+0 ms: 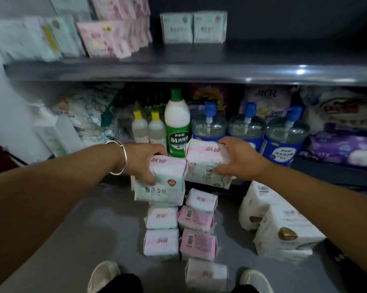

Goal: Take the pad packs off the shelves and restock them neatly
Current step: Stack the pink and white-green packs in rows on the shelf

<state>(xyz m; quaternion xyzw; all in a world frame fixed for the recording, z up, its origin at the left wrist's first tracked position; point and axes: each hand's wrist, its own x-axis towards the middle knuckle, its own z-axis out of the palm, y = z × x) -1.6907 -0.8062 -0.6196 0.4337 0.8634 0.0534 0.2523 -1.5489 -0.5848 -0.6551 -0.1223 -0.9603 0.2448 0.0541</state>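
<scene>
Currently left hand [143, 160] grips one pad pack [162, 180], right hand [239, 158] grips another [203, 163], both above the floor pile [179, 229]; soft one-handed holds could slip, toppling that pile

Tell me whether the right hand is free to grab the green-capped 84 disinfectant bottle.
Probably not: the right hand already grips a pad pack, which sits in front of the 84 disinfectant bottle.
</scene>
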